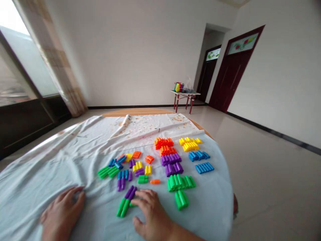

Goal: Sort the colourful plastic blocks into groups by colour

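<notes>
My left hand rests on the light blue tablecloth, palm down. Its fingers are loosely curved, the thumb apart, and nothing shows in it. My right hand hovers over or touches the cloth, thumb and fingers apart. Just left of its fingertips lie two joined purple and green plastic pegs, side by side. A small bit of green plastic shows beneath those fingers, mostly hidden; whether they touch it I cannot tell. Beyond that hand is a single orange peg, with a green block to its left.
Loose green pieces and several mixed-colour ones lie centre-left. Sorted on the right are orange, purple, green, yellow and blue groups. A small table with bags stands by the far wall.
</notes>
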`<move>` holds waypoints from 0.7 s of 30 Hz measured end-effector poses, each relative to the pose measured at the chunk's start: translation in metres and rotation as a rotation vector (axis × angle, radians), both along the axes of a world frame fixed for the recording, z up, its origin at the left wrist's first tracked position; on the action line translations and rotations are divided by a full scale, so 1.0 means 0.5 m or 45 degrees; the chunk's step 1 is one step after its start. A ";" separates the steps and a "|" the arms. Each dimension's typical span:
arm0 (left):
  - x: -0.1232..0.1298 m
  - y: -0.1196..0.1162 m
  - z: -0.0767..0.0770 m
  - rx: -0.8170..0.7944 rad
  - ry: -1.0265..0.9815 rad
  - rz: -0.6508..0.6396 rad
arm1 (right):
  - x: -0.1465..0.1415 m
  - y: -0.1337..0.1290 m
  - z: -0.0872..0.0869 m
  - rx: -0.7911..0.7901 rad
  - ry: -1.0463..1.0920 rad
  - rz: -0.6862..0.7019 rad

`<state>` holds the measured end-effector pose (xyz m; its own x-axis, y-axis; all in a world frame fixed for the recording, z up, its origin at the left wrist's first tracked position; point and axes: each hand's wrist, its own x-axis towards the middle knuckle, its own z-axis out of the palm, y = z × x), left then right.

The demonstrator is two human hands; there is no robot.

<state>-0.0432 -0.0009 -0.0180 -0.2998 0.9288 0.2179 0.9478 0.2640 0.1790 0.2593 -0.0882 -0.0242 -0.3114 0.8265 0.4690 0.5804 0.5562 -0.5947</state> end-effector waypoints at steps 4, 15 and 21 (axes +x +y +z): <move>0.022 -0.016 0.017 -0.031 0.028 -0.013 | 0.002 -0.015 0.032 0.010 -0.038 0.033; 0.049 -0.031 0.025 -0.099 -0.023 0.061 | -0.150 0.154 0.115 0.057 -0.273 0.086; 0.054 -0.034 0.026 -0.079 -0.040 0.103 | -0.259 0.272 0.099 -0.037 -0.590 0.129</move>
<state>-0.0164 -0.0181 -0.0048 -0.3801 0.9127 0.1502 0.9171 0.3508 0.1893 0.1299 0.0478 0.0251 -0.5618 0.7922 0.2386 0.7322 0.6103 -0.3022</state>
